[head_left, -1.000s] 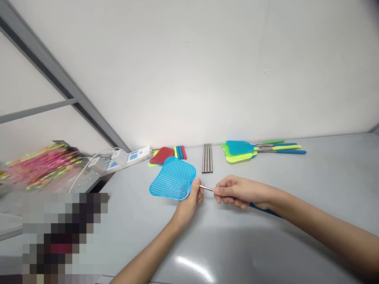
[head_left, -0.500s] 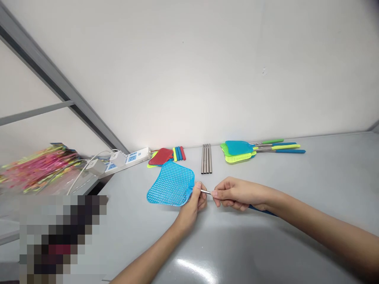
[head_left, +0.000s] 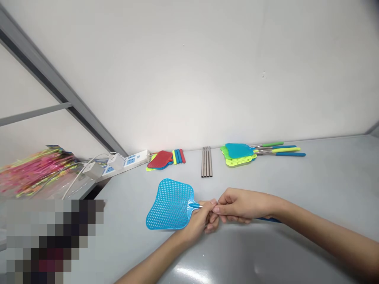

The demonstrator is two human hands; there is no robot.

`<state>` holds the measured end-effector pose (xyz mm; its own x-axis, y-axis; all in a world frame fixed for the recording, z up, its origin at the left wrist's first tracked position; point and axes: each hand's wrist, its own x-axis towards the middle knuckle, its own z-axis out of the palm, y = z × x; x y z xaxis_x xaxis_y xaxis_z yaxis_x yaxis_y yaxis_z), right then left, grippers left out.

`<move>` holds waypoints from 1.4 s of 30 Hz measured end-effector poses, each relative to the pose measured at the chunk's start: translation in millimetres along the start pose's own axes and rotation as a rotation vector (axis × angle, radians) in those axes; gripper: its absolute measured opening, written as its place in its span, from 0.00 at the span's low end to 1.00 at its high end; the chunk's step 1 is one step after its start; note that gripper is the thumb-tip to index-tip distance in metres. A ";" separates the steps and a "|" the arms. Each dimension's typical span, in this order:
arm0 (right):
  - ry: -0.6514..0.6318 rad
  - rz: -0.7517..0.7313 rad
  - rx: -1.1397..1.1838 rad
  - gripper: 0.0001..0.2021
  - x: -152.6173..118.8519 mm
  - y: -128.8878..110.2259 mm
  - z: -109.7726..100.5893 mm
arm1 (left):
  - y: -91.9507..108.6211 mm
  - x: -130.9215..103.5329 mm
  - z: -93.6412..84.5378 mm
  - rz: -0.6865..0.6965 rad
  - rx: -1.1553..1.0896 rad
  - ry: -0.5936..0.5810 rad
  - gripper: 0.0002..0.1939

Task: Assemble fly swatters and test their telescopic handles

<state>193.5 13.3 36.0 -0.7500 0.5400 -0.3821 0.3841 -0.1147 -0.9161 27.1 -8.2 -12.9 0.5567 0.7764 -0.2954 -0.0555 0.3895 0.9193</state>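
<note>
A blue fly swatter (head_left: 173,204) is held out over the grey table, its perforated head pointing left. My left hand (head_left: 204,217) is closed round its thin metal rod just right of the head. Close against it, my right hand (head_left: 238,206) pinches the rod farther along; the fingers of both hands nearly touch. Below the right wrist, part of a blue grip (head_left: 269,219) shows. Most of the rod is hidden by the hands. Past the hands, several metal tubes (head_left: 207,162) lie side by side.
Swatters with coloured grips (head_left: 239,151) are stacked at the back right. Red and yellow swatter heads (head_left: 161,159) and short coloured grips (head_left: 178,156) lie at the back left. Beside them are a power strip (head_left: 130,161) with plugs and cables, and bagged pink items (head_left: 38,169).
My left hand has slid right along the rod, from the swatter's neck up to my right hand, baring the neck. Both hands and the swatter sit slightly lower in view.
</note>
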 end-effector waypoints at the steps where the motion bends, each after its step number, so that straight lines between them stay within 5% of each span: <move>1: -0.006 0.004 -0.004 0.18 -0.5 -0.3 -0.3 | -0.4 0.2 -0.3 -0.005 0.009 -0.007 0.24; 16: -0.052 0.176 0.062 0.19 -8.4 17.7 -2.2 | -9.1 -7.4 15.0 -0.125 -0.100 0.169 0.25; 22: -0.057 0.188 0.086 0.18 -3.7 21.4 -14.5 | -0.8 -2.3 7.4 -0.147 -0.064 0.248 0.25; 30: -0.058 0.193 0.094 0.18 -6.9 23.2 -37.0 | 23.0 0.9 -8.4 -0.078 0.025 0.184 0.24; 42: -0.069 0.126 0.102 0.17 -15.1 30.1 -57.7 | 28.5 4.7 -20.5 0.038 0.215 0.222 0.25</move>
<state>247.6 49.8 21.2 -0.7355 0.4581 -0.4992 0.4235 -0.2643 -0.8665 11.1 16.7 6.6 0.3618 0.8867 -0.2877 0.1167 0.2631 0.9577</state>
